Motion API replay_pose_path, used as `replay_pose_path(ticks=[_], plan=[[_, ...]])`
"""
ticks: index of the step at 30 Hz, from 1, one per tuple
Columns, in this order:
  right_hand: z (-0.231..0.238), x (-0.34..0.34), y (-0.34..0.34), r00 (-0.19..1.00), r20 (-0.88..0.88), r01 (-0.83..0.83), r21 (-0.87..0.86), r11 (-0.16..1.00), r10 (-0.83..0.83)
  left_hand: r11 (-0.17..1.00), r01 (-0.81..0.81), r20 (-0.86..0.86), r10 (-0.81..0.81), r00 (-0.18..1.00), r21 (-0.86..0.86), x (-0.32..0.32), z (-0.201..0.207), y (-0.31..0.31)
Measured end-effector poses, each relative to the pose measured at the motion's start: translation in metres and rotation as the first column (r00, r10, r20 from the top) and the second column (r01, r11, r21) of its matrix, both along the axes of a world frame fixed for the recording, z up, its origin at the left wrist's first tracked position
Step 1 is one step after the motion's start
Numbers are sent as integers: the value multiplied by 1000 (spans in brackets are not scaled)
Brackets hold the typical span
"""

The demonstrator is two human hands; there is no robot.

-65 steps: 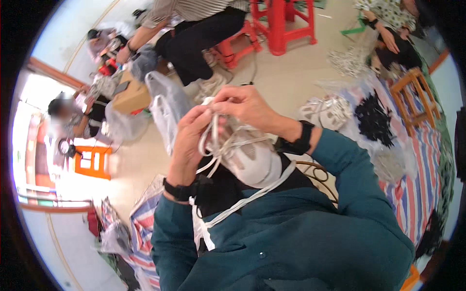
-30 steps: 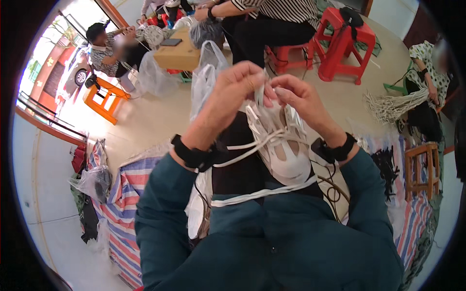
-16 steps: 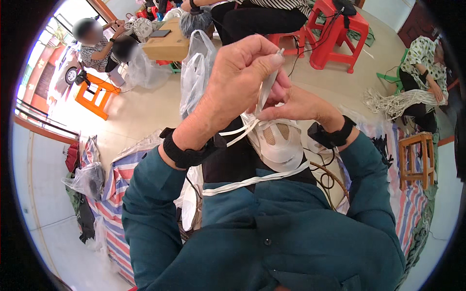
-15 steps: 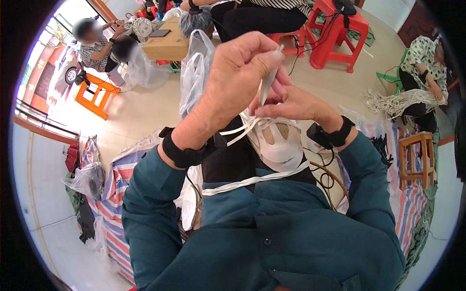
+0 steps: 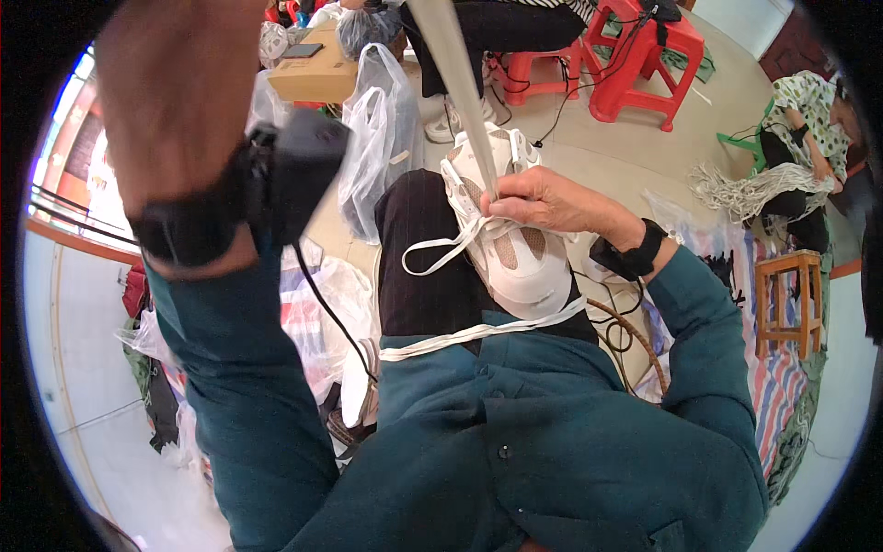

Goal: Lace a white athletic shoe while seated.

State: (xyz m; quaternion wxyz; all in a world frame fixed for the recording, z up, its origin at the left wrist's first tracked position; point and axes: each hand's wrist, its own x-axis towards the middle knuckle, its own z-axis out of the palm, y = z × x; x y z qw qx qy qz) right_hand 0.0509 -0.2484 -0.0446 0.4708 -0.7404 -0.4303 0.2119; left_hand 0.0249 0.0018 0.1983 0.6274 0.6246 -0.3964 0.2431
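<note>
A white and beige sneaker [image 5: 529,283] rests on my lap with its toe toward me. My right hand [image 5: 547,202] is closed, pinching a white shoelace [image 5: 467,85] at the sneaker's lacing. From there the lace stretches taut upward, blurred and wide close to the camera, and leaves the view at the top. My left hand [image 5: 179,83] is raised at the upper left, very near the camera; its fingers are out of sight. Left of the sneaker a loose lace loop [image 5: 423,270] hangs over my dark trouser leg. Another white lace [image 5: 469,342] lies across my lap.
A clear plastic bag [image 5: 372,138] stands ahead, beside a cardboard box [image 5: 317,83]. Red plastic stools [image 5: 644,69] are at the far right. A wooden stool [image 5: 789,299] stands on a striped sheet. On the right, a person holds a bundle of cords [image 5: 759,189].
My left hand has swung up and left, away from the sneaker, and the lace is now drawn out long. The right hand stays at the sneaker, which shows more fully.
</note>
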Motion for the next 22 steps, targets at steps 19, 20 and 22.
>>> replay_pose_path(ticks=[19, 20, 22], plan=[[19, 21, 26, 995, -50, 91, -27, 995, -92, 673, -51, -84, 167, 982, 738, -80, -250, -87], [26, 23, 31, 995, 74, 71, 30, 997, -73, 698, -101, -21, 163, 986, 709, -82, -259, -90], [37, 22, 40, 980, 195, -13, 200, 980, -27, 654, -126, 9, 179, 984, 745, -87, -274, -93]])
